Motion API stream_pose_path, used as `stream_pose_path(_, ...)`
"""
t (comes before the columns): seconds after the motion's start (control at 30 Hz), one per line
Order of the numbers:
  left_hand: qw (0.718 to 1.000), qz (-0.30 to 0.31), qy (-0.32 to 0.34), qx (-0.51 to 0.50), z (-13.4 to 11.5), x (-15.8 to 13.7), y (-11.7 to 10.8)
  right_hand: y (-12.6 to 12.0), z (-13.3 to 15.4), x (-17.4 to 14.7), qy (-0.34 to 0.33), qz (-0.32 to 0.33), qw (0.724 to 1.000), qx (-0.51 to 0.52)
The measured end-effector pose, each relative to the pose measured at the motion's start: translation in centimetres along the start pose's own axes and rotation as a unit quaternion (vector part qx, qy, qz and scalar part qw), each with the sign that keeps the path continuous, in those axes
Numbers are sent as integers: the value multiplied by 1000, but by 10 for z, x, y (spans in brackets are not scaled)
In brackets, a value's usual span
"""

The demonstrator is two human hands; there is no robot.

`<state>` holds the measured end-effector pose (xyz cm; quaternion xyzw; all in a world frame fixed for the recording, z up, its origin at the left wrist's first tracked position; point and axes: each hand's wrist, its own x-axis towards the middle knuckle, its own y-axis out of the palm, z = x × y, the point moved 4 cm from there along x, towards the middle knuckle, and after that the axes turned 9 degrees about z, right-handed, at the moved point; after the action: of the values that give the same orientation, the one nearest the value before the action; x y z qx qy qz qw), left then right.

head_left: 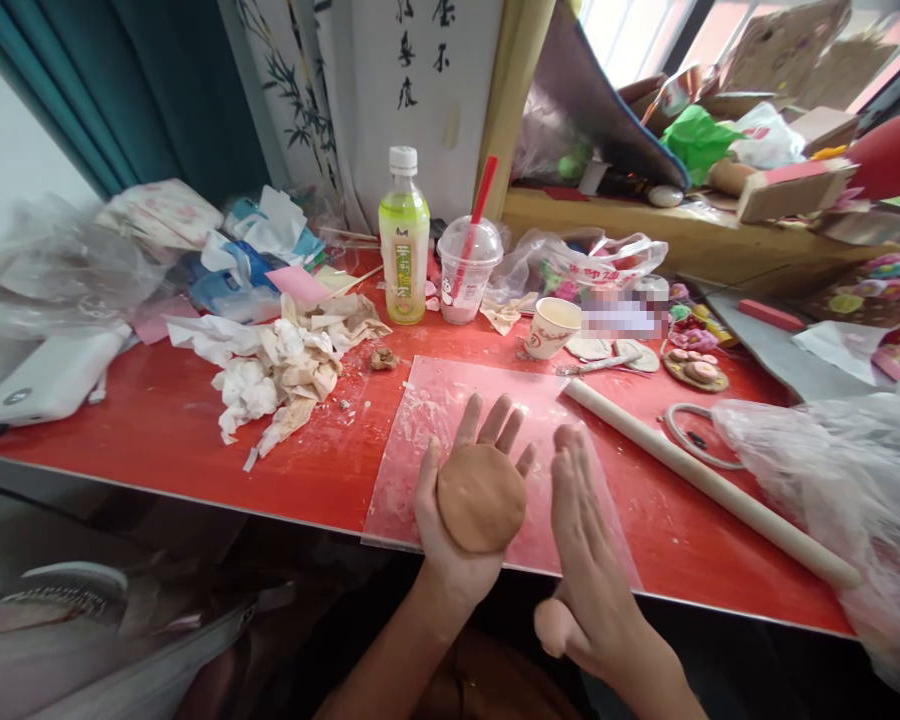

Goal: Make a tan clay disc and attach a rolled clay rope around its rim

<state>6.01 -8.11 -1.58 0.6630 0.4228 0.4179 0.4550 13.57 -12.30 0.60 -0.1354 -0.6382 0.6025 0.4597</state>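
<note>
A flat round disc of brown clay (482, 498) lies on the upturned palm of my left hand (457, 575), whose fingers are spread out behind it. To the right of the disc, my right hand (589, 540) is held edge-on with its fingers stretched out and its thumb apart. It holds nothing and does not touch the clay. Beneath both hands a clear plastic sheet (397, 480) covers part of the red table (315, 490), with light smears on it.
A long pale rolling rod (712, 485) lies at the right beside a clear plastic bag (810, 480). Behind the sheet stand a paper cup (553, 328), a lidded plastic cup (461, 285) and a drink bottle (403, 250). Crumpled tissues (285, 365) and a white power bank (52, 375) lie left.
</note>
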Motion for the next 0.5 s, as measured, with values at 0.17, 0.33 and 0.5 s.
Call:
stream_pose_path(0.17,1000,-18,-5,10,0,-1,0,5,3,2,-33,123,992,-4)
stream_pose_path(0.33,1000,-1,-21,6,0,-1,1,1,0,5,20,36,999,11)
stream_pose_path(0.5,1000,-1,-4,11,-1,0,1,-6,-4,10,42,78,996,18)
